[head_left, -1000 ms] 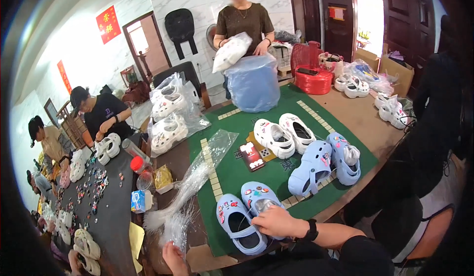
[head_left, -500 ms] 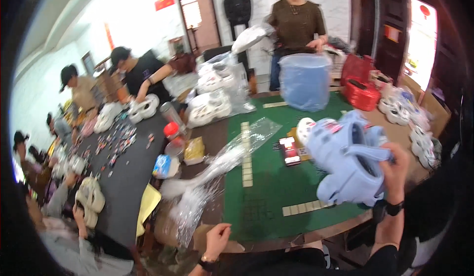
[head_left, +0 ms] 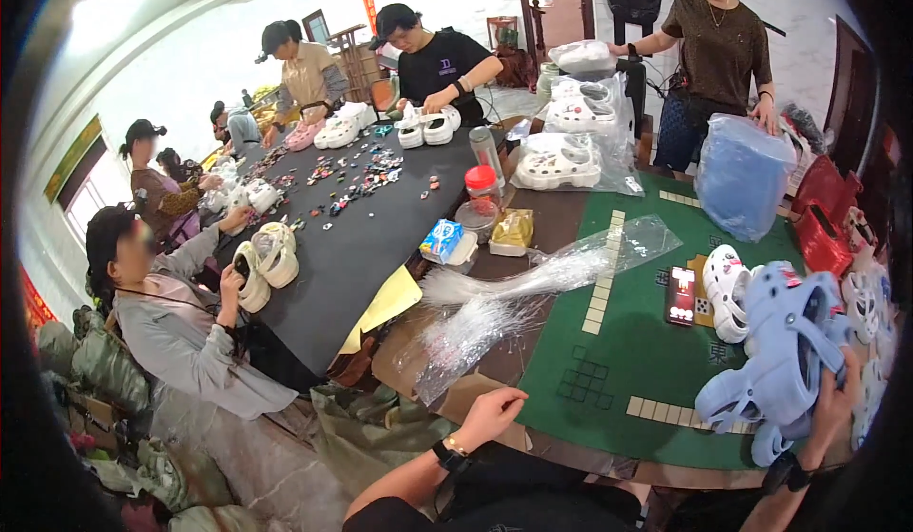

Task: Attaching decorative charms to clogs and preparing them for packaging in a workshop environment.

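My right hand grips a bunch of light blue clogs, lifted over the right side of the green mat. My left hand rests with loosely curled fingers at the table's near edge, holding nothing, just below a clear bag of thin plastic strands. A pair of white clogs and a phone lie on the mat to the left of the blue clogs.
A person stands at the back right by a big blue bag. Several seated people work along a long black table strewn with small charms and white clogs. Bagged white clogs, a red-lidded jar and red baskets stand around.
The view has swung left. My right hand has picked the blue clogs off the mat and holds them up at the right. My left hand has moved up onto the table's edge.
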Tool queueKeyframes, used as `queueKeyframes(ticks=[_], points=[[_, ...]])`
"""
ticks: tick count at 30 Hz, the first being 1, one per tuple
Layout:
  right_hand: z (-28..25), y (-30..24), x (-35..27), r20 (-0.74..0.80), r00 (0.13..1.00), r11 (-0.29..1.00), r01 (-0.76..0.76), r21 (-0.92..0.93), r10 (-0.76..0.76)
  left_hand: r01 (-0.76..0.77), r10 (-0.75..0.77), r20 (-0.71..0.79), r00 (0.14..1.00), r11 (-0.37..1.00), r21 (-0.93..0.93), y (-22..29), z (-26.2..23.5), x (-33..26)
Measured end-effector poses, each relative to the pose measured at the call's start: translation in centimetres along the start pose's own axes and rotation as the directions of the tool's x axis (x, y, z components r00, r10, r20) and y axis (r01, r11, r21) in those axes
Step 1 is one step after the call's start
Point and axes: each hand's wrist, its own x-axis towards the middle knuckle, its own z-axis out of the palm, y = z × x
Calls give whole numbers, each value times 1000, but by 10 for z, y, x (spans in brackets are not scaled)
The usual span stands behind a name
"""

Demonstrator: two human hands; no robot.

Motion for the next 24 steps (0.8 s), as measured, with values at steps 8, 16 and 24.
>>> queueKeyframes(ticks=[8,16,24], points=[[75,-123,-18,400,916,843,-196,501,-25,-37,37,-3,999,999,32,1,-5,-9],[151,-160,-138,469,769,864,206,460,-434,-51,52,-35,998,998,21,0,14,-11],[159,-159,-185,540,722,874,186,450,-432,-317,317,12,948,948,23,36,35,13]])
